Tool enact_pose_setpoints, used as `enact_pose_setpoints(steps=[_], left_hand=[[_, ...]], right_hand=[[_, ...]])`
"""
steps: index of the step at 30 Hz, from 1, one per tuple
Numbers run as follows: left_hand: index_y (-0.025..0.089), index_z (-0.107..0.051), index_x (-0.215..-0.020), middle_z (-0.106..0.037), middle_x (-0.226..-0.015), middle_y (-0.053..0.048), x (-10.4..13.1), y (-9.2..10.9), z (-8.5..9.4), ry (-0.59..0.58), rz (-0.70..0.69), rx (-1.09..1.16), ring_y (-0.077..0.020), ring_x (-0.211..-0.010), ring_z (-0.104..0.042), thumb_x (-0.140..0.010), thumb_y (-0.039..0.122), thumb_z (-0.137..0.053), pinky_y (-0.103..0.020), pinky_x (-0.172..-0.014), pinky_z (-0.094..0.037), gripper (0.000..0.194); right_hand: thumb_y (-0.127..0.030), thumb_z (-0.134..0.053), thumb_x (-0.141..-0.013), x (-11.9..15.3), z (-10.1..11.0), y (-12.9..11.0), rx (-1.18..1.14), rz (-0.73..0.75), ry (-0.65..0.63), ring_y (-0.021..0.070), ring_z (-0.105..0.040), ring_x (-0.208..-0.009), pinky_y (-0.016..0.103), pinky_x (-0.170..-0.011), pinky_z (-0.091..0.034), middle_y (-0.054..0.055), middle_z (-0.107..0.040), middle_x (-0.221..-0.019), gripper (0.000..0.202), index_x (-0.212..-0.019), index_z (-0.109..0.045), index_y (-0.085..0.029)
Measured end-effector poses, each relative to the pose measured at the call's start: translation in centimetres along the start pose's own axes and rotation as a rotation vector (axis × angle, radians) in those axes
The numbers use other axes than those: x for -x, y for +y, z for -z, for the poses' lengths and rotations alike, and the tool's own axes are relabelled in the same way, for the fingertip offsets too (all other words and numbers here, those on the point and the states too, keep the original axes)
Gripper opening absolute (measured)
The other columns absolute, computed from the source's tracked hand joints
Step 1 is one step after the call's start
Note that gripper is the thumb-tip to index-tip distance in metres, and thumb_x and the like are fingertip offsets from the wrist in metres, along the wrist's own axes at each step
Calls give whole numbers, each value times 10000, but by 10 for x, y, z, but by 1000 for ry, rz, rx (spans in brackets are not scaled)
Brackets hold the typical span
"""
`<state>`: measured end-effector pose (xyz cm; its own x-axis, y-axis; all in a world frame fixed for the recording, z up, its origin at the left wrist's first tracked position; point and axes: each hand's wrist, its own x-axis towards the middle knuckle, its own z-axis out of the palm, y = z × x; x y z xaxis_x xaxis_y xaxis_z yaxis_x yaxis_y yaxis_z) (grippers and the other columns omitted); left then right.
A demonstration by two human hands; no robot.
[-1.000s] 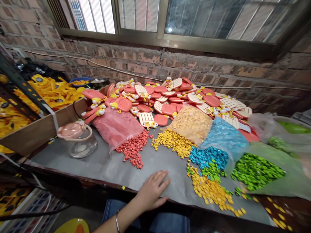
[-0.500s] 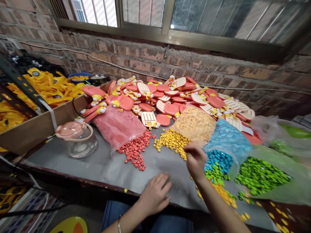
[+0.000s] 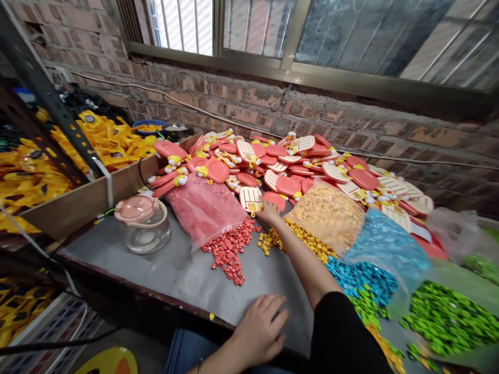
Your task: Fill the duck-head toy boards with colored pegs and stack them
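Observation:
My right hand (image 3: 270,212) reaches across the table to the front of the heap. Its fingers are closed at the lower right end of a flat cream-and-red plastic toy board (image 3: 250,199), covering the cartoon head there. Beside the hand lies a plain red board (image 3: 274,200). Under my right forearm are small yellow pieces (image 3: 307,240). My left hand (image 3: 262,327) rests at the table's front edge, fingers loosely apart, holding nothing. Small red pieces (image 3: 230,254) lie in front of it, spilling from a pink-tinted bag (image 3: 206,210).
A clear jug with a pink lid (image 3: 146,228) stands at left, near a wooden board edge (image 3: 78,208). Yellow plastic parts (image 3: 113,140) are piled beyond. To the right lie a yellow bag (image 3: 329,213), a blue bag (image 3: 393,249) and green pieces (image 3: 452,317). Behind is a brick wall (image 3: 234,106).
My right hand has moved from the yellow pieces forward and left to the cream-and-red board, which has turned slightly. My left hand stays near the table edge. The view has shifted.

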<state>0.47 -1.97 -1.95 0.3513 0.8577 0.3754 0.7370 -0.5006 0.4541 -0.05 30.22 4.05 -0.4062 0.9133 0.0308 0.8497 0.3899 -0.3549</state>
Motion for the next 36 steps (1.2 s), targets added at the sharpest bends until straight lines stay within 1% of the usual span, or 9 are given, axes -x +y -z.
enact_pose_setpoints(steps=[4,10,16,22,25,28,30,34,36], left_hand=[[203,-474,-1278,-506,-1382,-96,-1,0,1,9,1,-13,-268,-1245,-473,-815,325,-611,-403,-1036,-427,498],[201,-483,-1283,-517,-1373,-101,-1,0,-2,58,-6,-58,-270,-1238,-485,-820,335,-602,-406,-1022,-435,496],[211,-380,-1382,-333,-1501,-173,2,3,0,239,-35,-199,-321,-1340,-375,-791,312,-627,-450,-1013,-414,648],[170,-394,-1363,-226,-1541,-207,5,3,4,416,-147,-236,-335,-1365,-324,-786,369,-625,-459,-1058,-338,652],[174,-424,-1357,-320,-1505,-186,4,3,4,404,-164,-262,-314,-1371,-317,-809,396,-599,-441,-1080,-313,616],[191,-432,-1367,-341,-1496,-179,2,3,5,317,-111,-278,-330,-1383,-296,-815,458,-589,-479,-1088,-292,633],[199,-451,-1354,-316,-1513,-178,0,3,5,228,-41,-273,-354,-1389,-282,-809,511,-587,-516,-1083,-284,643],[194,-482,-1324,-307,-1522,-177,-2,3,2,105,51,-250,-358,-1391,-281,-802,554,-591,-527,-1070,-302,643],[190,-479,-1328,-317,-1517,-178,-2,2,1,95,54,-247,-349,-1393,-281,-804,543,-597,-523,-1073,-304,643]], right_hand=[[-300,-699,-736,2,-6,6,-104,61,54,343,-479,-1163,460,-997,-317,190,-576,-1218,570,-1264,-548,-150],[-348,-498,-838,19,14,16,-309,84,266,239,-542,-1093,339,-890,-455,157,-555,-1263,473,-1259,-510,-133],[-422,-678,-727,70,61,45,-1025,147,568,192,-623,-907,317,-794,-514,62,-650,-1045,430,-1096,-591,-219],[-428,-778,-679,128,107,79,-918,171,-202,176,-648,-749,267,-653,-519,41,-709,-868,368,-949,-699,-190],[-439,-793,-668,143,94,68,-714,278,-614,180,-661,-754,255,-647,-515,48,-726,-879,422,-979,-723,-161],[-465,-784,-682,141,62,45,-603,435,-778,183,-672,-800,258,-702,-517,52,-731,-914,438,-989,-730,-157],[-457,-737,-747,129,41,32,-538,472,-689,177,-676,-807,259,-713,-518,52,-735,-921,403,-1025,-719,-165],[-272,-641,-863,92,11,19,-238,374,-198,178,-663,-871,260,-762,-493,68,-727,-984,195,-1017,-708,-173],[-202,-665,-833,76,2,18,-160,331,-90,209,-644,-922,285,-803,-472,94,-719,-984,140,-958,-718,-169]])
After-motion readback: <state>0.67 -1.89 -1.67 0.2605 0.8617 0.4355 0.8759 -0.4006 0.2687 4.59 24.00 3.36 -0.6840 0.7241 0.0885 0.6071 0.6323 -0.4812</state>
